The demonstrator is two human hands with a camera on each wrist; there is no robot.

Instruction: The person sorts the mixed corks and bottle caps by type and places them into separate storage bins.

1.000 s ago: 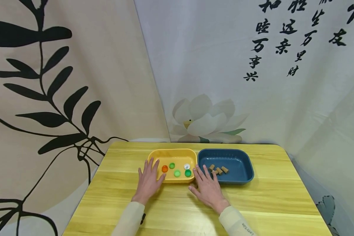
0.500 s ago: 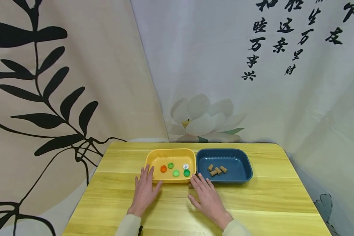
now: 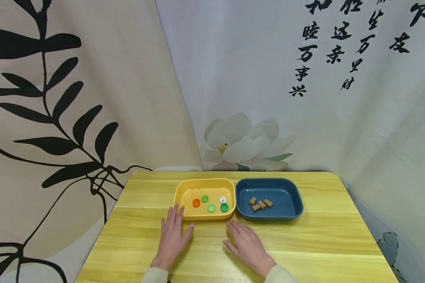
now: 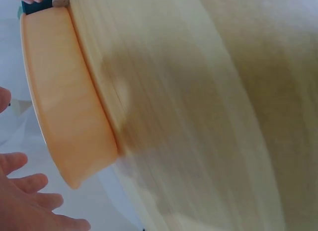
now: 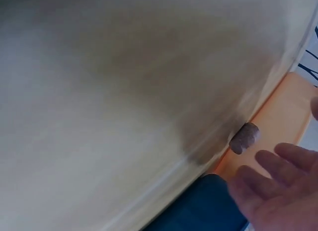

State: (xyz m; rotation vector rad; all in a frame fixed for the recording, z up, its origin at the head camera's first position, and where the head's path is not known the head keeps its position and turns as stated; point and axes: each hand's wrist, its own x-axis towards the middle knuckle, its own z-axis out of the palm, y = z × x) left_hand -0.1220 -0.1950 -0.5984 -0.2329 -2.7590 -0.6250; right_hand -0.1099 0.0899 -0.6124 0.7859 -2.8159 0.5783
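Note:
My left hand (image 3: pixel 171 239), fingers spread and fairly straight, lies at the front left of a yellow tray (image 3: pixel 205 217). Just before the gap between the trays is my right hand (image 3: pixel 247 245), fingers loosely extended and holding nothing. A loose cork (image 5: pixel 244 138) is on the table against the yellow tray's front wall, apart from the right fingertips; that hand hides it in the head view. Small round caps in orange (image 3: pixel 196 203), white (image 3: pixel 223 199) and greens (image 3: pixel 211 208) are in the yellow tray. Several corks (image 3: pixel 256 207) lie in the blue tray (image 3: pixel 279 217).
The two trays stand side by side near the back of a wooden table (image 3: pixel 318 243). Behind it hang printed cloths (image 3: pixel 156 98) with black leaves, a pale flower and writing.
Both hands have drawn back toward the person, off the trays. The right hand has come away from the blue tray's edge. Trays, caps and the corks inside stay put.

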